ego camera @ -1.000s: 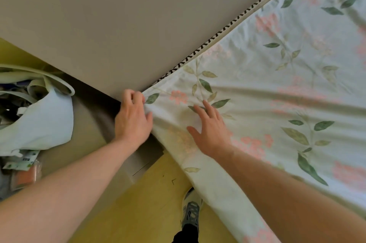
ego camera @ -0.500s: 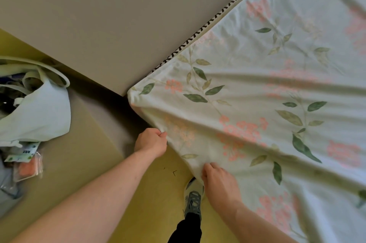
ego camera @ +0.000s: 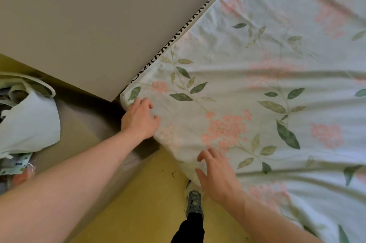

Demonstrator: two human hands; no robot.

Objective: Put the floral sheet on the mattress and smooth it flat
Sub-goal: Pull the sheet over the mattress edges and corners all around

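Head view shows the floral sheet (ego camera: 257, 104) spread over the mattress (ego camera: 200, 12), filling the right and centre of the frame, with its corner pulled down over the mattress corner at centre left. Only a strip of black-and-white zigzag piping shows along the mattress's upper edge, against a grey panel that fills the upper left. The left hand (ego camera: 139, 119) lies on the wrapped corner, fingers loosely bent against the cloth; whether it pinches any fabric I cannot tell. The right hand (ego camera: 216, 176) rests lower centre on the sheet's near edge, fingers spread flat, gripping nothing.

Long creases run from the centre out to the right edge, so the smoothing looks unfinished. The likeliest trouble, as I judge it, is that a firm sweep toward the right would drag the corner back off the mattress, unless the left hand keeps it pinned. The fabric along the near edge hangs close to the person's shoe (ego camera: 194, 201) on the yellow floor (ego camera: 154, 203); a step forward could trap the hem and pull the sheet askew. Pressing the creases sideways rather than out toward an edge may only move them elsewhere.

At the left edge sits a white bag (ego camera: 29, 122) with looped handles, open at the top. Its inside is dark and I cannot make out the contents. Printed packets (ego camera: 16, 165) lie just below it, blurred.
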